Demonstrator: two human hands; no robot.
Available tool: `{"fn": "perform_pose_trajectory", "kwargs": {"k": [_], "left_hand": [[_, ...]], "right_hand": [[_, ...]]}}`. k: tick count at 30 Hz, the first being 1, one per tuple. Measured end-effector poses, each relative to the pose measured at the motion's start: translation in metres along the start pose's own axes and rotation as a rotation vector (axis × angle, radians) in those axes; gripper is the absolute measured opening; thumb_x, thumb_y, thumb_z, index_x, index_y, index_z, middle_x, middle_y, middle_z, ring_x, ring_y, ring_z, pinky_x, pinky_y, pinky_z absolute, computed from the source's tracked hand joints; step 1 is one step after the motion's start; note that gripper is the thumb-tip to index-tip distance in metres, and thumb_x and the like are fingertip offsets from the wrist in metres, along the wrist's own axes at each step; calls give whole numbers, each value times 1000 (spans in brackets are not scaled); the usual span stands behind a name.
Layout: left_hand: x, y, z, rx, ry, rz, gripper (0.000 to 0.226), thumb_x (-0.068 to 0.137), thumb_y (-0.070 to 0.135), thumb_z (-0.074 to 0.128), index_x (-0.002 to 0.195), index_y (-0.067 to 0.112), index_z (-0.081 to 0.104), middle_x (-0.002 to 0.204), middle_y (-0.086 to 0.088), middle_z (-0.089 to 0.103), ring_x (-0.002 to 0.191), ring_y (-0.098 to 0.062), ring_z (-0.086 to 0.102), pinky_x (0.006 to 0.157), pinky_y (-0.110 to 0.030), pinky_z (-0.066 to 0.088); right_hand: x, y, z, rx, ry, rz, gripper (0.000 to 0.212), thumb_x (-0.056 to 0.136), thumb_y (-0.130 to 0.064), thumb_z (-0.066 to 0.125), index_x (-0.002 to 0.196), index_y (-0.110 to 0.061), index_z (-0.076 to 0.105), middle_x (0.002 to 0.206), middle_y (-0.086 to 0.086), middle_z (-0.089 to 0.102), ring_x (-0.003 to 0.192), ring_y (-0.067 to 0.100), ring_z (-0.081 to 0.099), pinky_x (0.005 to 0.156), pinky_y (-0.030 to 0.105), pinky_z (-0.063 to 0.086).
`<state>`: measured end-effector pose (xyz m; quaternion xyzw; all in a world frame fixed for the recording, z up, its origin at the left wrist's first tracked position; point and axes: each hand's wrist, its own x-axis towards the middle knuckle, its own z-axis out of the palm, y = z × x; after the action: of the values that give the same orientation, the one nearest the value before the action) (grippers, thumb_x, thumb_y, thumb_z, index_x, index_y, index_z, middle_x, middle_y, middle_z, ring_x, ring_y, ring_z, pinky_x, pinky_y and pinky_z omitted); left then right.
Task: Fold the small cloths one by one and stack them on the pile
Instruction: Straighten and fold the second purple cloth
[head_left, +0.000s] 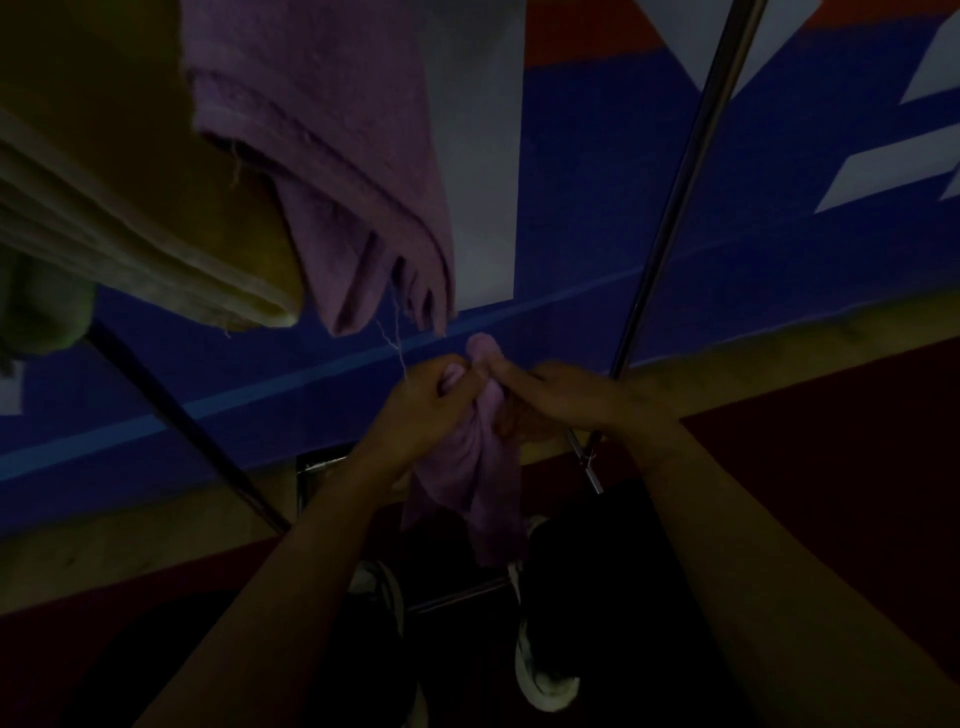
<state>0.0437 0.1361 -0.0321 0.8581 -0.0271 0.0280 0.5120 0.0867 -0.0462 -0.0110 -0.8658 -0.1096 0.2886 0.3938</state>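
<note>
A small purple cloth hangs bunched between both hands in the middle of the dim head view. My left hand grips its top edge from the left. Close beside it, my right hand pinches the same top edge from the right. The cloth's lower part dangles down over my shoes. Above and to the left, a larger purple cloth hangs in folds, with a loose thread trailing down to my left hand. A yellowish cloth hangs next to it on the left.
Thin metal rack rods cross the view diagonally at right and lower left. Behind them is a blue, white and red wall. A green cloth shows at the far left. My shoes stand below on a dark floor.
</note>
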Motion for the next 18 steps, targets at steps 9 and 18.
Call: {"fn": "perform_pose_trajectory", "kwargs": {"k": [9, 18], "left_hand": [[-4, 8, -4, -12, 51, -22, 24, 100, 26, 55, 85, 44, 60, 84, 24, 60, 72, 16, 58, 68, 1, 40], [-5, 10, -15, -89, -26, -83, 23, 101, 45, 50, 92, 41, 71, 82, 29, 70, 80, 14, 63, 65, -3, 45]], "right_hand": [[20, 5, 2, -150, 317, -255, 50, 103, -43, 41, 86, -7, 71, 82, 3, 70, 72, 14, 62, 57, 16, 40], [21, -2, 0, 141, 418, -260, 32, 103, -37, 46, 91, -19, 69, 86, -7, 66, 79, 6, 61, 69, 23, 45]]}}
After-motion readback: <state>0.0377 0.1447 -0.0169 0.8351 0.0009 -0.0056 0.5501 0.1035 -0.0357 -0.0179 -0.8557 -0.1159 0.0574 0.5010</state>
